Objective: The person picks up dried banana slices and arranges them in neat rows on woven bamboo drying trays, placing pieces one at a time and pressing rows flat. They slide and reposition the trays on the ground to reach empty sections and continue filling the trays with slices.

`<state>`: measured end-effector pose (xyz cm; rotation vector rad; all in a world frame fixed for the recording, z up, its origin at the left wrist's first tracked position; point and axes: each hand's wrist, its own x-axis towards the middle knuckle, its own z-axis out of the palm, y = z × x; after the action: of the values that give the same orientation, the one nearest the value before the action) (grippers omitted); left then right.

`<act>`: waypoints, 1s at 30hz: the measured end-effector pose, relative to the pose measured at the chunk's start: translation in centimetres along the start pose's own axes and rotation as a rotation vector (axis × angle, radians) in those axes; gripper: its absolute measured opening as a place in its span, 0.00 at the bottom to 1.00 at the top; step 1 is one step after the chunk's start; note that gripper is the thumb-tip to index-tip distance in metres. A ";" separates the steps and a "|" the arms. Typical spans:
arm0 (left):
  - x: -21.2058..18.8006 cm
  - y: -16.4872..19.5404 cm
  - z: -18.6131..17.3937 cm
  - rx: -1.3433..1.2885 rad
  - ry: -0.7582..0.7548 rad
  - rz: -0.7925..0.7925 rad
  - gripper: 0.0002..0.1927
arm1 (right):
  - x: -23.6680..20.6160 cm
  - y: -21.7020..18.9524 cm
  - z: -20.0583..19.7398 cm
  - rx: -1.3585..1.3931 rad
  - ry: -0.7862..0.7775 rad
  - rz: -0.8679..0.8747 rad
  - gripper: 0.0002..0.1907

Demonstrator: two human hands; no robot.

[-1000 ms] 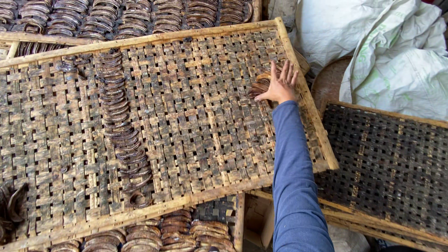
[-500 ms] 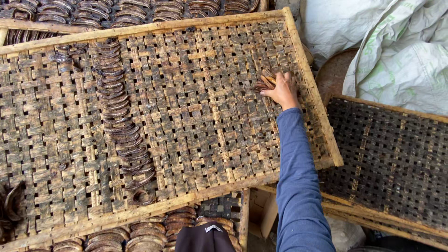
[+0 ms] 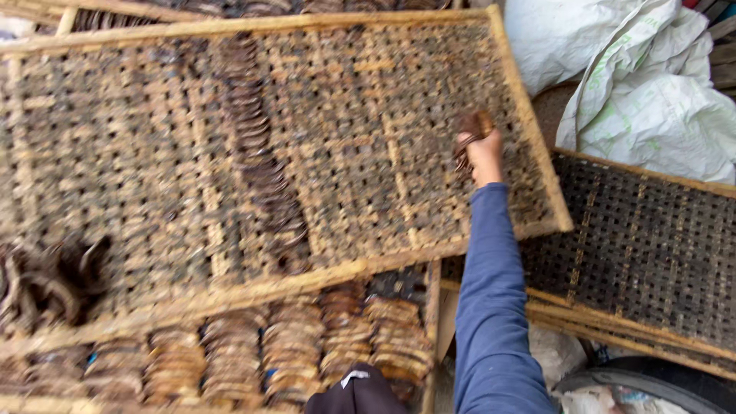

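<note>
Dried brown slices (image 3: 477, 126), curled and dark, sit in the right hand (image 3: 484, 157), which is clenched around a small bunch of them just inside the right rail of the woven bamboo tray (image 3: 383, 146). The fingers are closed tight, almost a fist, with only the tops of the slices poking out above the knuckles; the blue sleeve (image 3: 491, 307) runs down from the tray's right side toward the camera. The left hand is not in view.

A long row of the same slices (image 3: 257, 161) lies overlapped down the middle of the tray, well to the left of the hand, and a loose clump (image 3: 54, 280) rests at the tray's lower left corner. Below the tray's near rail, another tray (image 3: 291, 349) shows packed rows of slices. To the right of the woven tray lies a darker empty rack (image 3: 652, 245), and beyond its top right corner are white sacks (image 3: 652, 84).

Judging from the grip, the handful would handle best if held firmly but not crushed, since such thin dry pieces look brittle, and kept low over the weave so that none slip through the gaps or over the rail.
</note>
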<state>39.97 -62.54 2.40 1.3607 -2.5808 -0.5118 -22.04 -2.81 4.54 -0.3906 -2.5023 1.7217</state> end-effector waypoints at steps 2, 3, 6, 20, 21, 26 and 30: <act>0.6 -4.2 -2.7 -0.049 0.039 0.029 0.04 | -3.6 -1.2 -0.4 0.503 -0.271 0.215 0.09; 0.9 -6.8 -4.9 -0.081 0.067 0.049 0.04 | -5.9 -1.8 0.3 0.508 -0.291 0.261 0.09; 4.1 -12.8 -8.6 -0.212 0.207 0.182 0.03 | -14.5 -4.0 5.0 0.537 -0.447 0.460 0.08; 29.0 -11.3 -5.5 -0.595 -0.044 0.366 0.16 | -53.6 -16.1 53.2 0.519 -0.652 0.555 0.23; 28.8 -10.8 -4.9 -0.597 -0.044 0.397 0.16 | -54.5 -16.7 55.0 0.447 -0.666 0.452 0.25; 27.6 -10.5 -3.4 -0.587 -0.083 0.453 0.15 | -56.8 -17.6 57.4 0.030 -0.623 0.551 0.41; 27.2 -10.6 -3.6 -0.607 -0.087 0.457 0.15 | -56.3 -17.5 54.9 0.096 -0.633 0.588 0.41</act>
<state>33.83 -91.32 1.59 0.5453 -2.3781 -1.1511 17.99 -72.69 5.12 -0.7307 -2.8923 2.5063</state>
